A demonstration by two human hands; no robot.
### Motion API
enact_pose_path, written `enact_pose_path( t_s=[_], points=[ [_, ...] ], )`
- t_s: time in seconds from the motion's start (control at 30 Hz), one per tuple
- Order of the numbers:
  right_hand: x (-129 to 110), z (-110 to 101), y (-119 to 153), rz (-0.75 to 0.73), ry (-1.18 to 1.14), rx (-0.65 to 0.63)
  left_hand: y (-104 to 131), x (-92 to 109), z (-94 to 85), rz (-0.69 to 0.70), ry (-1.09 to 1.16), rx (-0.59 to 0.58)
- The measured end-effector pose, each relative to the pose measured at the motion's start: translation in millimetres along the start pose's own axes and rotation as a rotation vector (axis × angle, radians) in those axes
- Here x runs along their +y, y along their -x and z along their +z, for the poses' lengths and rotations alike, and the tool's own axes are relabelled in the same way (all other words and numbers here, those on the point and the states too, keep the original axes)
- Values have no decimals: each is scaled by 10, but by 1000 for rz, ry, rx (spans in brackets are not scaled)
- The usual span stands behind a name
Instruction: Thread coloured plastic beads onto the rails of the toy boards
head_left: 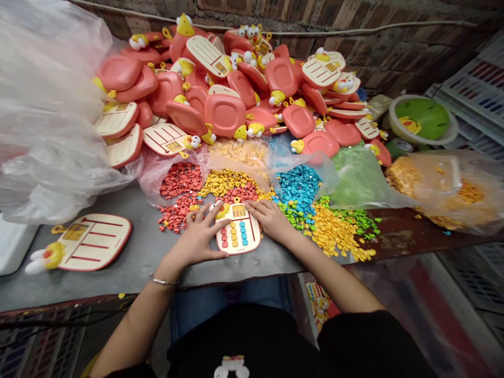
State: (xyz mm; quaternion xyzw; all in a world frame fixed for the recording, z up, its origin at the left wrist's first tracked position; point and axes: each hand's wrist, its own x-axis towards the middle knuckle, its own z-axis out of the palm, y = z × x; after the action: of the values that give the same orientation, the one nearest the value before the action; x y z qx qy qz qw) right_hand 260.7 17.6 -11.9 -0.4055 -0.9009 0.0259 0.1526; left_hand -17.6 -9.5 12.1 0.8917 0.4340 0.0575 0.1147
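On the grey table in front of me lies a cream-faced toy board with a red rim and a yellow duck head. Red, yellow and blue beads sit in three of its slots; the slot on the right shows bare. My left hand holds the board's left side, thumb along the lower edge and fingers spread near the duck head. My right hand rests at the upper right edge, fingers together and pressed down. Whatever lies under those fingertips is hidden.
Loose red beads, blue beads and yellow beads spill from plastic bags behind the board. Red-backed boards are heaped against the brick wall. Another board lies at left. A green-lined bowl stands at right.
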Motion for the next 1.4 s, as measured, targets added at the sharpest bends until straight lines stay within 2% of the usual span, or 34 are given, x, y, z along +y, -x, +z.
enact_pose_path(
  t_s=[0.17, 0.47, 0.67, 0.8, 0.9, 1.0, 1.07, 1.27, 1.4],
  points=[
    [-56, -21, 45, 9, 59, -52, -3, -5, 6, 6, -15, -1],
    [-151, -34, 42, 28, 147, -10, -1, 0, 4, 9, -18, -4],
    [-186, -166, 29, 93, -106, 4, 0, -3, 10, 5, -11, 0],
    [-134, -356, 192, 109, -299, 12, -1, 4, -4, 1, 2, -2],
    [-82, -399, 349, 237, -195, 63, -3, 9, -17, -4, 15, -7],
    [-78, -336, 438, 221, -79, -32, -5, 12, -24, -11, 25, -6],
    [-90, -283, 446, 200, -80, -63, -5, 13, -25, -13, 30, -8],
    [-66, -275, 190, 260, -444, 120, -3, 8, -24, -7, 53, -10],
    [-5, -239, -129, 223, -496, 148, -4, 11, -28, -13, 44, -18]
  ],
)
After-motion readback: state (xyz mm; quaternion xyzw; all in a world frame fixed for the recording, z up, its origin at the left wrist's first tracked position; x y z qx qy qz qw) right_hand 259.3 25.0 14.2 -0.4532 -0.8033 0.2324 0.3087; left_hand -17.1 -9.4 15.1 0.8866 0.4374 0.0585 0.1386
